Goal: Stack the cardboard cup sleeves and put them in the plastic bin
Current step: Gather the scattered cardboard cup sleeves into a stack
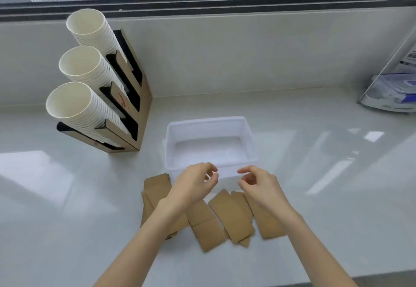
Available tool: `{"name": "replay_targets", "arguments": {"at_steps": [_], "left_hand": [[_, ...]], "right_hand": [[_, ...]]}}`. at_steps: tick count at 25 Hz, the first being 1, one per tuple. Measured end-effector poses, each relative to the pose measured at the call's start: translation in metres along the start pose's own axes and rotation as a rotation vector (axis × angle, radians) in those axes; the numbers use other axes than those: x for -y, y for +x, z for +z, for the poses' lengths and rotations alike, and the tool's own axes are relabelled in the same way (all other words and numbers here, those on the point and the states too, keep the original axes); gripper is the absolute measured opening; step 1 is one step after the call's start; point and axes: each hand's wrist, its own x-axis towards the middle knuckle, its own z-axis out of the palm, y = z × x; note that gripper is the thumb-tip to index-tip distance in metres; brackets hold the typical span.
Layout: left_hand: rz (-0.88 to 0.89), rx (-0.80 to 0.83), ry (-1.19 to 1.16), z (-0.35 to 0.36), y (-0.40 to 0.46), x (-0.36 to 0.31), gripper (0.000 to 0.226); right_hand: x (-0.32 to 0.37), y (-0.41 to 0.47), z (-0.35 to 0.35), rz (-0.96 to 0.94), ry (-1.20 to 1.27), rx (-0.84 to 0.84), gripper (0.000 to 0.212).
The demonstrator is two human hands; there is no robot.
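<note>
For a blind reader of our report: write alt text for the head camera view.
Two empty hands, left hand and right hand, hover above flat cardboard cup sleeves scattered loosely on a white counter. Just beyond them sits an empty clear plastic bin; a cup dispenser stands to its left.

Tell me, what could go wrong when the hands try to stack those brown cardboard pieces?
The cardboard sleeves lie overlapped and pointing different ways, so a hurried stack could come out crooked and might not sit flat in the plastic bin. Both the left hand and right hand hover empty near the bin's front wall, so reaching down could nudge the light bin away.
</note>
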Motion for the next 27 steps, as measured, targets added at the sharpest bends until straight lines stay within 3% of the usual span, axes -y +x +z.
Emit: {"name": "replay_targets", "arguments": {"at_steps": [3, 10, 15, 20, 27], "left_hand": [[-0.038, 0.086, 0.026, 0.017, 0.001, 0.009, 0.032], [-0.128, 0.227, 0.135, 0.065, 0.0, 0.038, 0.041], [-0.149, 0.27, 0.175, 0.074, 0.004, 0.04, 0.045], [-0.163, 0.257, 0.117, 0.074, 0.005, 0.036, 0.046], [-0.178, 0.19, -0.129, 0.062, 0.007, 0.033, 0.021]], "right_hand": [[-0.016, -0.005, 0.015, 0.087, -0.019, 0.023, 0.029], [-0.041, -0.012, 0.049, 0.206, -0.328, 0.117, 0.051], [-0.039, -0.012, 0.063, 0.206, -0.458, 0.109, 0.047], [-0.042, -0.009, 0.067, 0.183, -0.39, 0.092, 0.042], [-0.046, -0.009, 0.055, 0.134, -0.143, 0.021, 0.029]]}}
